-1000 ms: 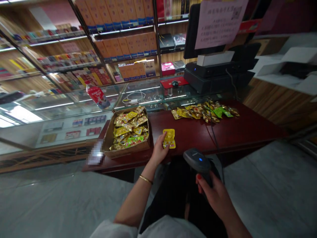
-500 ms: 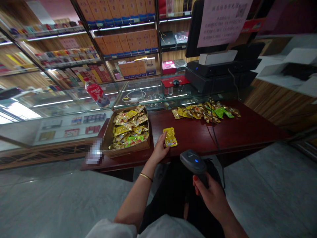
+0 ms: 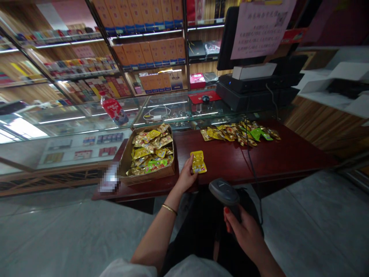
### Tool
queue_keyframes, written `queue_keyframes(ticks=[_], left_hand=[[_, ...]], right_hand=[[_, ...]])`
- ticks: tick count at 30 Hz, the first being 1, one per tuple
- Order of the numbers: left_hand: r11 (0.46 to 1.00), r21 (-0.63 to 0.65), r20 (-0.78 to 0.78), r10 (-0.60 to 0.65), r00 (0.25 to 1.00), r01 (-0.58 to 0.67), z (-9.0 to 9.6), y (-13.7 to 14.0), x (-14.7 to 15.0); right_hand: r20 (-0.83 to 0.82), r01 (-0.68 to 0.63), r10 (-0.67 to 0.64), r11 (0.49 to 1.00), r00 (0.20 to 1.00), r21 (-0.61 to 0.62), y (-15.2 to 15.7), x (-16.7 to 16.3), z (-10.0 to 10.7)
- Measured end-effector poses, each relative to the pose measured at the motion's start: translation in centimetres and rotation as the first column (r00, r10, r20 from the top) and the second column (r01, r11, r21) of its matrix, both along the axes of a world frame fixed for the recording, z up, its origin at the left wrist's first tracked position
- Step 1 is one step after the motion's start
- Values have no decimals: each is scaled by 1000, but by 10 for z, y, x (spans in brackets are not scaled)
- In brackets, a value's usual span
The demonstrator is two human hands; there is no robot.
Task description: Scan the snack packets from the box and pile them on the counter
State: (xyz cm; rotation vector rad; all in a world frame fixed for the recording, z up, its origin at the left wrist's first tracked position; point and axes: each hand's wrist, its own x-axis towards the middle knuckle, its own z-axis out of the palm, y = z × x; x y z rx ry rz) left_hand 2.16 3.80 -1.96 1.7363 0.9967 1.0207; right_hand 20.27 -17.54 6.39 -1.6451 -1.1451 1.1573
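Between the thumb and fingers of my left hand [image 3: 188,174] is a small yellow snack packet [image 3: 198,162], held just over the dark red table [image 3: 227,163]. My right hand [image 3: 243,225] is wrapped round the handle of a dark grey barcode scanner [image 3: 225,192], whose head points toward the packet from the lower right. Left of my left hand stands an open cardboard box [image 3: 150,177] full of gold, yellow and green packets. More packets of the same sort lie in a loose pile [image 3: 233,132] along the table's far side.
Behind the table runs a glass display counter [image 3: 178,104] with a red-labelled bottle [image 3: 113,110] and a white cable [image 3: 157,112]. A cash register [image 3: 253,92] and monitor stand at the back right. The scanner's cord [image 3: 250,161] crosses the table.
The blue light on the scanner has gone out. Both hands keep nearly the same place and hold the same things; the view has shifted slightly.
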Motion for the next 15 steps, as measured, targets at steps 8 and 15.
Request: queue_keyframes(ticks=[8,15], left_hand=[[990,-58,52,133,990,-130,-3,7,5],[896,10,-319,424,848,-444,25,79,42]], right_hand=[[60,46,-58,983,997,177,32,28,-8],[-36,119,-114,973,993,200,48,27,-8]])
